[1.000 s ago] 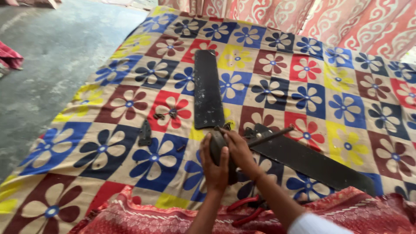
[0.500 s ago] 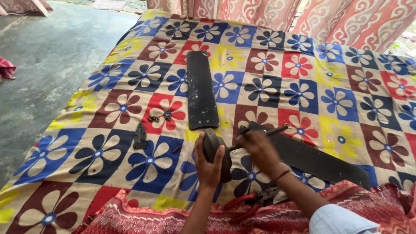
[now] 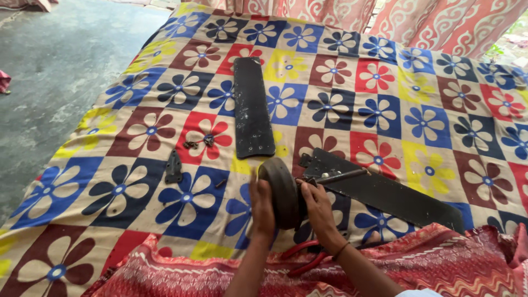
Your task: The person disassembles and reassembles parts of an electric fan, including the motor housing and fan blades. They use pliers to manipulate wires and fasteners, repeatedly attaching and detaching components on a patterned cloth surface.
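Note:
A dark round fan motor [image 3: 281, 190] stands on its edge on a flower-patterned sheet [image 3: 385, 88]. My left hand [image 3: 260, 202] presses flat against its left face. On the motor's right side my right hand [image 3: 315, 206] grips it, close to a thin metal rod [image 3: 340, 176]. A black fan blade [image 3: 385, 192] with its bracket runs from the motor toward the right. A second, loose black blade [image 3: 252, 107] lies farther away, pointing up the sheet.
A small dark bracket [image 3: 174, 166] and a few screws [image 3: 199, 143] lie left of the motor. A red patterned cloth [image 3: 434, 258] covers the near edge, with a red cable [image 3: 300, 258] on it. Grey floor [image 3: 55, 60] lies to the left and red curtains [image 3: 440, 27] hang behind.
Both hands stay on the motor, which now stands more upright on its edge. My right hand has shifted in against the motor's right side. The camera has moved closer.

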